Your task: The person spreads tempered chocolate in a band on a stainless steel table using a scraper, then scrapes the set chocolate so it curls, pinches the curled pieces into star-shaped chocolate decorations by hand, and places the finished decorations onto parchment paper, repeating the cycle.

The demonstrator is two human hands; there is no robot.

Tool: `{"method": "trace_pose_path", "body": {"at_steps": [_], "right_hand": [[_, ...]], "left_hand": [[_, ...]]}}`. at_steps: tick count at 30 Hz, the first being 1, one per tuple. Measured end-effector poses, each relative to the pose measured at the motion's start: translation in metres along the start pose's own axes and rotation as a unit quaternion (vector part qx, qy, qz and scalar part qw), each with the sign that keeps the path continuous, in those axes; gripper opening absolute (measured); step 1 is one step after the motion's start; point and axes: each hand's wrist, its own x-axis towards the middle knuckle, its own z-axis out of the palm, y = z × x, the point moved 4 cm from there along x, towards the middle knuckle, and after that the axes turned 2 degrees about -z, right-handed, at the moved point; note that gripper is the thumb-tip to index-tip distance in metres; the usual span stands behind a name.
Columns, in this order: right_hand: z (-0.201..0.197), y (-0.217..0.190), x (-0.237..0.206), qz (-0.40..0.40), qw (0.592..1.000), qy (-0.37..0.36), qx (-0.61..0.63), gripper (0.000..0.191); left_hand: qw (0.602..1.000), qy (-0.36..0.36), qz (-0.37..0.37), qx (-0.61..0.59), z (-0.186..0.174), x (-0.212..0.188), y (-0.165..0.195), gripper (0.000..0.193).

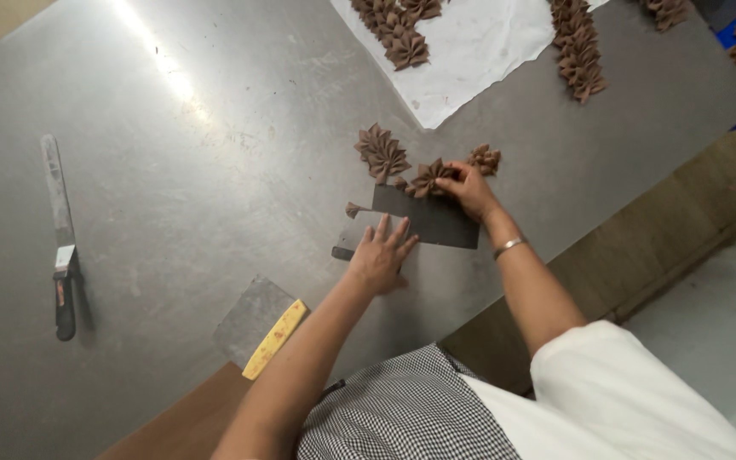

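My left hand (379, 255) lies flat, fingers spread, on the near edge of a dark flat blade (432, 223) that rests on the steel table (198, 170). At the blade's far edge my right hand (468, 189) pinches a brown chocolate fan (430, 178). Two more chocolate fans sit close by, one (381, 152) to the left and a smaller one (485, 158) to the right. A small brown scrap (353, 209) lies off the blade's left corner.
A long palette knife (60, 232) with a dark handle lies at the left. A scraper with a yellow handle (273, 338) sits near the front edge. White paper (470, 51) at the back carries rows of chocolate fans (578, 53).
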Motion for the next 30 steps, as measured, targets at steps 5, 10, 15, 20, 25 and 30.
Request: {"method": "trace_pose_path", "body": {"at_steps": [5, 10, 15, 20, 25, 30], "right_hand": [[0.005, 0.003, -0.029, 0.026, 0.987, -0.007, 0.156, 0.025], [-0.003, -0.006, -0.031, -0.029, 0.938, 0.037, 0.343, 0.027], [-0.004, -0.008, -0.039, -0.064, 0.93, 0.058, 0.358, 0.03], [-0.006, -0.003, -0.047, -0.04, 0.91, 0.067, 0.408, 0.03], [-0.011, 0.006, -0.056, -0.025, 0.926, 0.06, 0.372, 0.029], [-0.01, 0.028, -0.098, 0.036, 0.939, 0.047, 0.339, 0.031]], "left_hand": [[0.999, -0.04, 0.01, 0.015, 0.023, -0.022, 0.017, 0.107], [0.985, 0.143, -0.014, -0.095, 0.024, 0.014, -0.01, 0.067], [0.978, 0.19, -0.046, -0.073, 0.011, 0.059, -0.044, 0.041], [0.983, 0.158, -0.046, -0.08, 0.003, 0.081, -0.049, 0.037], [0.987, 0.11, -0.039, -0.107, 0.008, 0.08, -0.045, 0.046], [0.985, 0.09, -0.056, -0.133, 0.026, 0.021, -0.016, 0.017]]}}
